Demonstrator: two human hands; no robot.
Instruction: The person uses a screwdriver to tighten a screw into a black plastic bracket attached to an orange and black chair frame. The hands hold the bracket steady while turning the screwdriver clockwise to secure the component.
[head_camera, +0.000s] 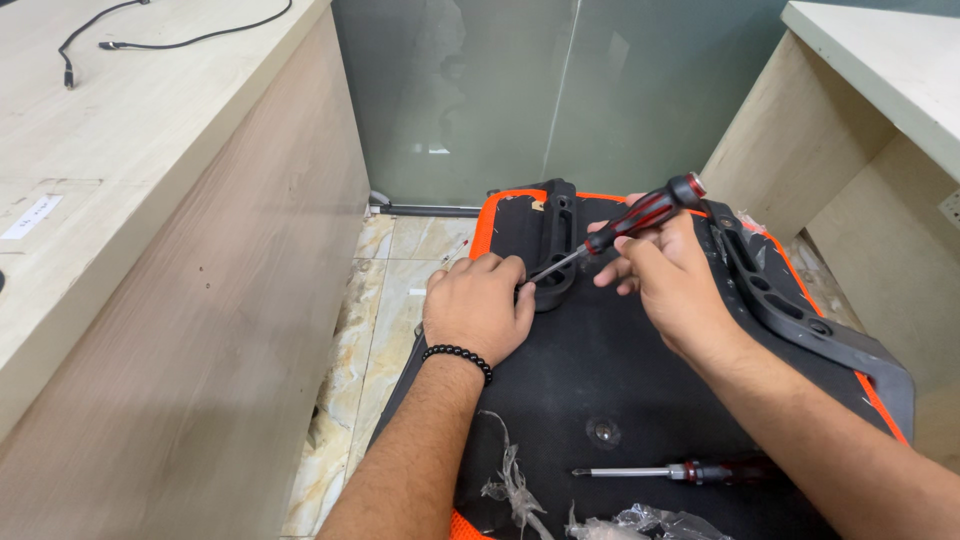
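The upturned black seat base (600, 370) lies on the floor. The left hand (478, 305) presses closed against its black bracket (553, 245). The right hand (668, 280) grips a red-handled screwdriver (630, 222), tip at the bracket. A second screwdriver (665, 471) lies on the base.

The scene was brightly and evenly lit from overhead, with only soft shadows under the hands. Faint reflections showed on the frosted glass panel (520, 90). Focus was sharp; straight edges bowed slightly toward the corners.
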